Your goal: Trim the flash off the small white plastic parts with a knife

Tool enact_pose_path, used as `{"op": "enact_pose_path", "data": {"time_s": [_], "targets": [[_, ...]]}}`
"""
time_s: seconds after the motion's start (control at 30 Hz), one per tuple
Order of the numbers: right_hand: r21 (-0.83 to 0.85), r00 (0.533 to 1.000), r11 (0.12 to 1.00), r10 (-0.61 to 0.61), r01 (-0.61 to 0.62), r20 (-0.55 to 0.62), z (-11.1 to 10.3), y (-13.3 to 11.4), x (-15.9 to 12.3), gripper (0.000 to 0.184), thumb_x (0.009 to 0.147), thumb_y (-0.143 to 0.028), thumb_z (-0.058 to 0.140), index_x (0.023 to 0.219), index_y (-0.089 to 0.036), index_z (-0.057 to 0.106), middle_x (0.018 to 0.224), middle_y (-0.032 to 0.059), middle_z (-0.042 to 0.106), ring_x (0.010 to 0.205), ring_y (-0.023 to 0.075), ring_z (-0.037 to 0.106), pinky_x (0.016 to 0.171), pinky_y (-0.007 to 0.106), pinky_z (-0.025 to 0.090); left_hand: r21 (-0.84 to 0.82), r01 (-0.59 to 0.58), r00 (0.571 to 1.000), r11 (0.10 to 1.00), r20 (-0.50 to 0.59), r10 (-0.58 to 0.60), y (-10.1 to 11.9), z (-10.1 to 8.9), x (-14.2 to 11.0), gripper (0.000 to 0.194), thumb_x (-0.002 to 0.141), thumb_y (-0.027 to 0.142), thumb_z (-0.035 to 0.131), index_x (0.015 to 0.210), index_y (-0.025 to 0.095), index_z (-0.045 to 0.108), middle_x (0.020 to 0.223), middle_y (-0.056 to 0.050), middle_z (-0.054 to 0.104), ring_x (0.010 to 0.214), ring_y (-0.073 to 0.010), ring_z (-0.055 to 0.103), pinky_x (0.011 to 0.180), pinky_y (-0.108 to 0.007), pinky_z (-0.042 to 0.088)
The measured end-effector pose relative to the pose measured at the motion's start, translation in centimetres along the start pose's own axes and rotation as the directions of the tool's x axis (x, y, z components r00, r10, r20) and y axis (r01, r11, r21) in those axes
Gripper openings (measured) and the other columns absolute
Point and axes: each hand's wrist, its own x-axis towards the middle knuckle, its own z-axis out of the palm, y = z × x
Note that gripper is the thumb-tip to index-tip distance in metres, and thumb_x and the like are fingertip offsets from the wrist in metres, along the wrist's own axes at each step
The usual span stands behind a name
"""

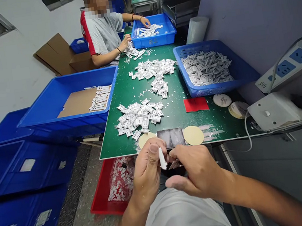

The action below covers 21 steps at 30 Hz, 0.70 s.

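My left hand (pixel 148 174) pinches a small white paper-like piece (pixel 162 158) upright between thumb and fingers. My right hand (pixel 197 170) sits just beside it, gripping a small metal tool (pixel 175 164), whose tip is close to the white piece. Both hands are over the near edge of a green work mat (pixel 174 119). Just beyond them lie two tan round pads (pixel 193 135) and a dark square pad (pixel 174 137). A heap of similar white pieces (pixel 137 116) lies on the mat farther ahead.
A red tray (pixel 107 187) of white scraps stands below the mat's near edge, left of my lap. Blue crates (pixel 66 102) crowd the left side. A blue basket (pixel 206 68) of white pieces stands at right, by a power strip (pixel 286 63). A co-worker (pixel 104 34) sorts pieces at the far end.
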Motion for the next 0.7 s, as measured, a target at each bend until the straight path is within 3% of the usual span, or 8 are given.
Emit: {"op": "enact_pose_path", "data": {"time_s": [0.1,0.2,0.7], "targets": [[-0.343,0.989,0.937,-0.112,0.072,-0.099,0.38,0.28,0.22,0.06,0.093,-0.066,0.029,0.072,-0.016,0.056,0.06,0.0011,0.053,0.052,0.0122,0.044,0.054,0.027,0.027,0.066,-0.018,1.0,0.998,-0.015,0.019,-0.1,0.0,-0.33,0.032,0.096,0.04,0.041,0.075,0.021,0.055,0.073,-0.001,0.044,0.063,-0.0146,0.039,0.06,-0.027,0.033],[-0.496,0.981,0.866,-0.145,0.065,-0.125,0.53,0.3,0.53,0.063,0.094,-0.065,0.023,0.063,-0.018,0.052,0.054,-0.0003,0.046,0.049,0.012,0.037,0.052,0.029,0.021,0.134,-0.022,0.999,0.991,-0.027,0.026,-0.17,-0.19,-0.54,0.032,0.096,0.041,0.042,0.074,0.021,0.055,0.073,-0.002,0.045,0.065,-0.0159,0.04,0.061,-0.028,0.033],[-0.574,0.976,0.819,-0.145,0.028,-0.161,0.61,0.13,0.65,0.066,0.095,-0.064,0.017,0.059,-0.019,0.05,0.051,-0.0005,0.043,0.048,0.0138,0.03,0.051,0.031,0.015,0.175,-0.04,0.998,0.984,-0.035,0.047,-0.1,-0.3,-0.47,0.032,0.097,0.039,0.041,0.074,0.019,0.053,0.073,-0.001,0.043,0.068,-0.0149,0.04,0.062,-0.027,0.032]]}}
